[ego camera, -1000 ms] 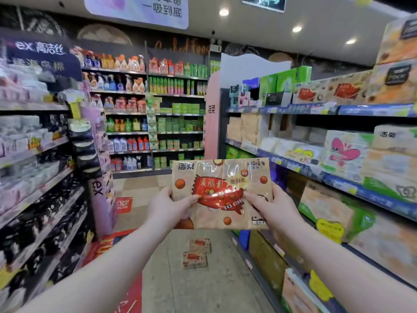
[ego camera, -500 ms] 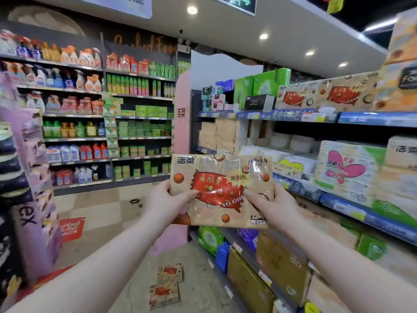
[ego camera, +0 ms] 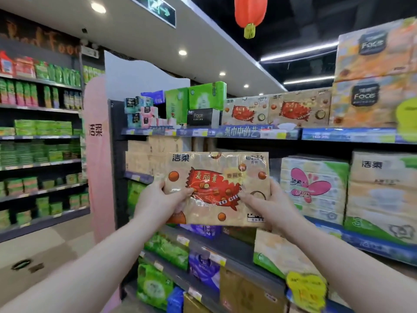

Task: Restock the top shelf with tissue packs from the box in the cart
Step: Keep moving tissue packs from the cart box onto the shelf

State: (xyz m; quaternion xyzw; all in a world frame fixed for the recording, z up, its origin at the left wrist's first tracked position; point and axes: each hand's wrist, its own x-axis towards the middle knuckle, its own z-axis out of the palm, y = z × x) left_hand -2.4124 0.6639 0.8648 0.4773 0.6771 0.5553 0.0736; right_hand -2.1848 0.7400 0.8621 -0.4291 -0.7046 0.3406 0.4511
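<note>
Two bare forearms are stretched forward from the bottom of the view. Between them a flat beige plastic-wrapped tissue pack (ego camera: 216,188), printed with a red sweet-wrapper design, is held upright with its face toward the camera. The left hand (ego camera: 155,199) is clamped on the pack's left edge and the right hand (ego camera: 270,204) on its right edge, so the hands are kept apart by the pack's width. Thumbs are pressed on the front and the other fingers are mostly hidden behind. The pack is held in front of the middle shelves, below the top shelf (ego camera: 259,132). The step in hand is judged to be the lift up to that shelf. It would be done well if the pack were kept level, raised clear of the blue price strip along the shelf's front, and set print-outward beside or upon the two matching beige packs (ego camera: 244,111) standing there. An even grip on both sides is advised, since the soft wrap may dent. The box and the cart are not in view. Left of the matching packs, a black tissue carton (ego camera: 203,117) and bright green wrapped bundles (ego camera: 196,98) are seen. On the shelf below, white packs with a pink butterfly print (ego camera: 313,188) are stacked. Farther off, a pale pink end panel (ego camera: 99,154) closes the aisle. Beyond the tiled floor (ego camera: 33,251), distant shelves of green goods (ego camera: 38,132) are lined up. A red paper lantern (ego camera: 249,12) is hung from the ceiling.
</note>
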